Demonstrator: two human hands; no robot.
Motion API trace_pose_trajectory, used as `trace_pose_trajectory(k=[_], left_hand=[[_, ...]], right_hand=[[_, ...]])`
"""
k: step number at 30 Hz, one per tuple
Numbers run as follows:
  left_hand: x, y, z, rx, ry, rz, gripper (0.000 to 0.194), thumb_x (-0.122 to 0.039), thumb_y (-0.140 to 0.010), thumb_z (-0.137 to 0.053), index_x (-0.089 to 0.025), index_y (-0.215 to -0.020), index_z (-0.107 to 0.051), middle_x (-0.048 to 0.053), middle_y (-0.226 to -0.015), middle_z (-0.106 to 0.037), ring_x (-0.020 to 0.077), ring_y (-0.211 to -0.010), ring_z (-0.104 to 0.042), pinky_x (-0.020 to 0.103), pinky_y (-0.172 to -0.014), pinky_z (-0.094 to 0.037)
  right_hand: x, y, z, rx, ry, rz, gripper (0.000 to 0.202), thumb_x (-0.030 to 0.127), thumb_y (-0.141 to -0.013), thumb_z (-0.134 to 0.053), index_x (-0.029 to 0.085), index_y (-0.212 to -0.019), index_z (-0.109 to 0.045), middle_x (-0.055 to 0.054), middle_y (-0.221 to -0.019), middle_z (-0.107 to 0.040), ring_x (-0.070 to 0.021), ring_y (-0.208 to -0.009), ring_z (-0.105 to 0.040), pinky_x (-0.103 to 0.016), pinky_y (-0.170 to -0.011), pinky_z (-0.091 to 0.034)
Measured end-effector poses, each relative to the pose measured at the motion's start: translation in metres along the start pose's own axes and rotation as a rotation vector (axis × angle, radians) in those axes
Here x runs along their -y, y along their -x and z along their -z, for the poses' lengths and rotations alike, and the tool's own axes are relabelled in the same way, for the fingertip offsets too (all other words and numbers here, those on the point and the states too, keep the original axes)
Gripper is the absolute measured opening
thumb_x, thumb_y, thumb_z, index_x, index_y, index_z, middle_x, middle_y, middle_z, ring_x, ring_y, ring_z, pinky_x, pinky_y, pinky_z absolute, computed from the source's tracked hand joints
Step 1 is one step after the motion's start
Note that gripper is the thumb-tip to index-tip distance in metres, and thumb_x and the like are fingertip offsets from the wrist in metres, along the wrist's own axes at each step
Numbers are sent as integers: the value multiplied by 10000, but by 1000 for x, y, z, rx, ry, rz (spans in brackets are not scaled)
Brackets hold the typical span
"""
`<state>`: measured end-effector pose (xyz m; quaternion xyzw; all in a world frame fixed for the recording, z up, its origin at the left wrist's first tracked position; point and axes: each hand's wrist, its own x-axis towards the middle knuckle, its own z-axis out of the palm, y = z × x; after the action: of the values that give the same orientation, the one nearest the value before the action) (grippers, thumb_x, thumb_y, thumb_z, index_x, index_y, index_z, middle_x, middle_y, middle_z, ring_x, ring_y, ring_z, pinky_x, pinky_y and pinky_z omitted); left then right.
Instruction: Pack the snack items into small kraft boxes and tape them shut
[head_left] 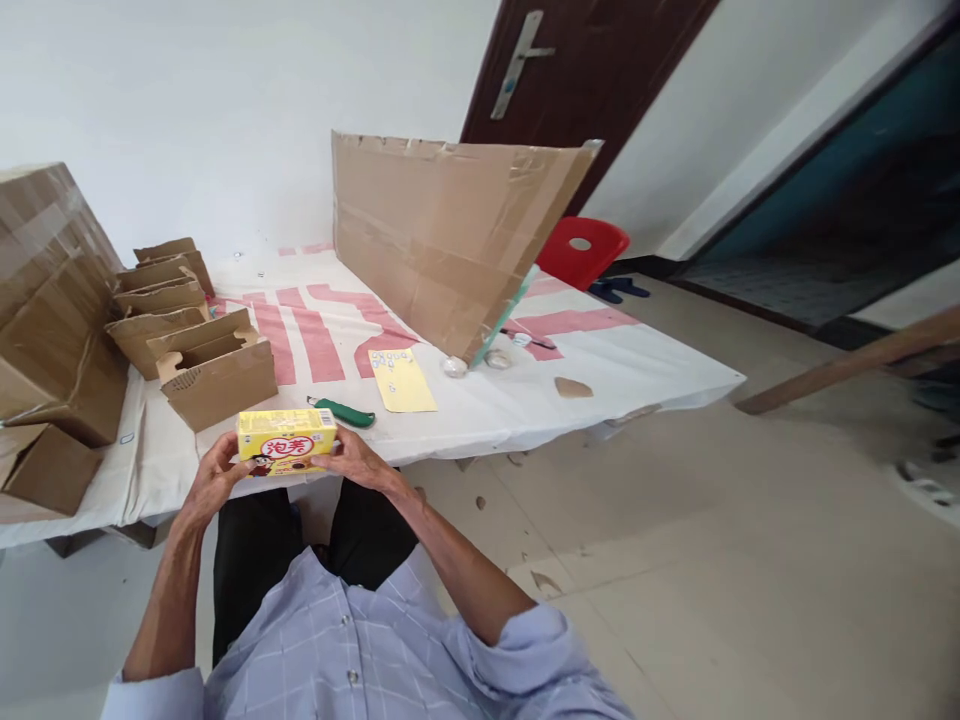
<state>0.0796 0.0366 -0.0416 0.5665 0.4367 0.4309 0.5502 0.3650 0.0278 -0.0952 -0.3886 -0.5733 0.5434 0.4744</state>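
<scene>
A yellow snack box (287, 440) with red lettering is held level between both hands, just over the table's front edge. My left hand (215, 476) grips its left end, thumb across the front face. Round the right end is my right hand (355, 461), its thumb also on the front. Behind the box lies a green-handled utility knife (343, 412). To the knife's right is a yellow card (403, 382) with small round stickers on it. An open brown carton (217, 370) stands beyond my left hand.
More open cartons (160, 290) line up behind, beside a large taped box (52, 310). A tall cardboard panel (457, 235) stands across the table (517, 415), tape rolls (454, 367) at its foot. A red chair (581, 250) is beyond. Scraps (546, 583) litter the floor.
</scene>
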Motion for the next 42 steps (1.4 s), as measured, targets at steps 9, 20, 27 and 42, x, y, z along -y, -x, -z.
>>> trace_pose_trajectory(k=[9,20,27,42], left_hand=[[0,-23,55,-578,-310,-178,751,-538,-580,-1005,-218,-1172,-672,118,-1249,-687,339,-1195,-693,432,-891,-629],[-22,-100,123,-114,-176,-166,1372,-362,-462,-1067,-219,-1685,-463,206,-1597,-612,426,-1523,-543,518,-1227,-499],[-21,-73,108,-40,-168,-101,1201,-300,-478,-1011,-217,-1595,-575,165,-1449,-720,391,-1336,-678,449,-1044,-619],[-12,-25,103,119,-266,-57,1205,-417,-649,-1012,-341,-1712,-450,190,-1704,-539,458,-1597,-488,487,-1038,-620]], right_hand=[[1,24,37,-249,157,-34,666,598,-714,-950,213,-1215,-742,-126,-1178,-842,-280,-962,-766,-448,-871,-662],[8,7,57,-402,132,-27,733,698,-631,-970,176,-1099,-760,-159,-1095,-856,-276,-828,-752,-381,-582,-632],[10,-1,83,-499,202,-4,736,729,-631,-959,167,-1071,-778,-157,-1088,-848,-305,-872,-771,-407,-572,-664],[24,-62,82,-572,218,117,671,714,-676,-925,214,-1069,-709,-80,-1016,-811,-235,-827,-748,-333,-575,-653]])
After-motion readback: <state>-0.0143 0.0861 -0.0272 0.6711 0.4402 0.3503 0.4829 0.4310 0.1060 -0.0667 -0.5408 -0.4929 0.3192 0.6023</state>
